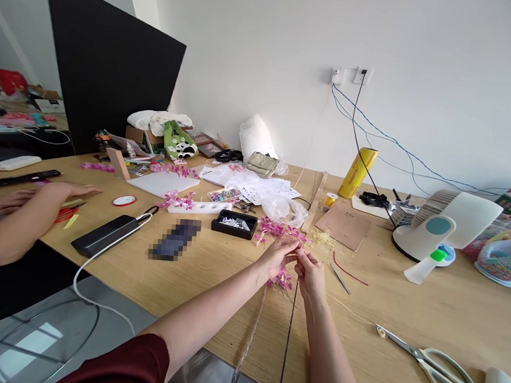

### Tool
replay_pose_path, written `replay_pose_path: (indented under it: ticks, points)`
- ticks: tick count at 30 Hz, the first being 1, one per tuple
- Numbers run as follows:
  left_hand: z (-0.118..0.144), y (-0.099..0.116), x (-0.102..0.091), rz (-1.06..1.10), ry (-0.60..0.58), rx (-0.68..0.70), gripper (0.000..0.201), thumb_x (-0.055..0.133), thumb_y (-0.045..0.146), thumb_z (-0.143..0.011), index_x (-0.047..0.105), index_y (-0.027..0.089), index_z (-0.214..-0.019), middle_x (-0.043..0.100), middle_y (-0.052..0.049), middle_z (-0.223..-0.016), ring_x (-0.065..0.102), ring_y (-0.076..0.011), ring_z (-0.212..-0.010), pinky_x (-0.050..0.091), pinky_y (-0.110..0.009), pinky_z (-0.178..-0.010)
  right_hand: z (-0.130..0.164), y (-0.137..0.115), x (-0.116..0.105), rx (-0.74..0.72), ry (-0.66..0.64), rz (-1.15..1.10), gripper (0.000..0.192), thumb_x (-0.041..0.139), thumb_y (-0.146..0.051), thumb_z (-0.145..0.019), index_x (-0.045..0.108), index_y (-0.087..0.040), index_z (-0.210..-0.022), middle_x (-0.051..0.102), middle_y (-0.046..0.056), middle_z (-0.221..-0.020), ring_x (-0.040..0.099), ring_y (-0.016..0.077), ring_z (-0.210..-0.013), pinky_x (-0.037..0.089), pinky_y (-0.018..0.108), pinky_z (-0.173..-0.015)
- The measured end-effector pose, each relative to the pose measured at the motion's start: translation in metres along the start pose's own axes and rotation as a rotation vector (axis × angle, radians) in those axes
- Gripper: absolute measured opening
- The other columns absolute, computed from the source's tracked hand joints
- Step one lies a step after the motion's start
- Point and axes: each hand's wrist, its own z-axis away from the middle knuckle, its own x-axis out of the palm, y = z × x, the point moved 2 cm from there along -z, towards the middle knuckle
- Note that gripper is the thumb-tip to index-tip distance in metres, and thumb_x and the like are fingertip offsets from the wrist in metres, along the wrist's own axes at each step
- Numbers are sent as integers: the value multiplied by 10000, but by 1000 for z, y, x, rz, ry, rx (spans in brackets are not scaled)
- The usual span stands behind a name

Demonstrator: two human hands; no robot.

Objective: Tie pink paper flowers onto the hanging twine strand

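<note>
Both of my hands meet over the middle of the table. My left hand is closed with its fingertips pinched together; what lies between them is too small to make out. Against it, my right hand is pinched too, its thumb and fingertips hiding whatever they grip. Pink-purple artificial flowers lie just beyond the hands, and more pink petals show below my left wrist. A twisted cord runs from there toward the table's near edge. Right of my hands are metal tweezers and a thin dark-red strip.
Large scissors lie at the right front, near a white fan. A black tray of small pieces and a black power strip with a white cable are to the left. Another person's arms rest at the far left.
</note>
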Motion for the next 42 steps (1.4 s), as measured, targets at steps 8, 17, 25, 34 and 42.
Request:
replay_pose_path:
  ticks: [8, 17, 25, 34, 42]
  points:
    - [5, 4, -3, -237, 16, 83, 258, 684, 354, -644, 659, 111, -730, 614, -50, -746, 542, -125, -710, 405, -257, -685, 2, 3, 3, 32, -49, -7, 230, 692, -347, -615, 558, -160, -626, 330, -79, -496, 147, 36, -410, 100, 217, -395]
    - [-2, 13, -18, -252, 97, 2, 230, 738, 298, -571, 647, 107, -661, 597, -27, -654, 514, -88, -620, 386, -241, -649, 3, 3, 6, 10, -37, 197, 239, 660, -383, -648, 551, -175, -691, 327, -91, -460, 214, 46, -392, 154, 209, -395]
    - [-6, 12, -24, -194, 177, -59, 285, 789, 277, -470, 611, 111, -618, 575, -6, -612, 515, -82, -583, 405, -255, -642, 2, 3, 3, -53, 16, 297, 249, 644, -388, -649, 513, -179, -620, 357, -79, -462, 263, 55, -407, 197, 206, -403]
    - [-9, 5, -16, -234, 194, 45, 313, 777, 291, -472, 553, 110, -593, 536, 17, -578, 499, -81, -569, 395, -254, -625, 2, 0, 3, -79, 99, 367, 227, 655, -381, -619, 619, -162, -669, 550, -24, -565, 321, 59, -421, 215, 214, -405]
    - [-13, -1, -10, -244, 231, 88, 322, 779, 294, -469, 539, 117, -592, 521, 20, -565, 482, -86, -572, 397, -248, -613, 3, -3, 2, -105, 172, 383, 217, 663, -358, -604, 660, -152, -670, 585, 4, -569, 357, 76, -449, 213, 208, -397]
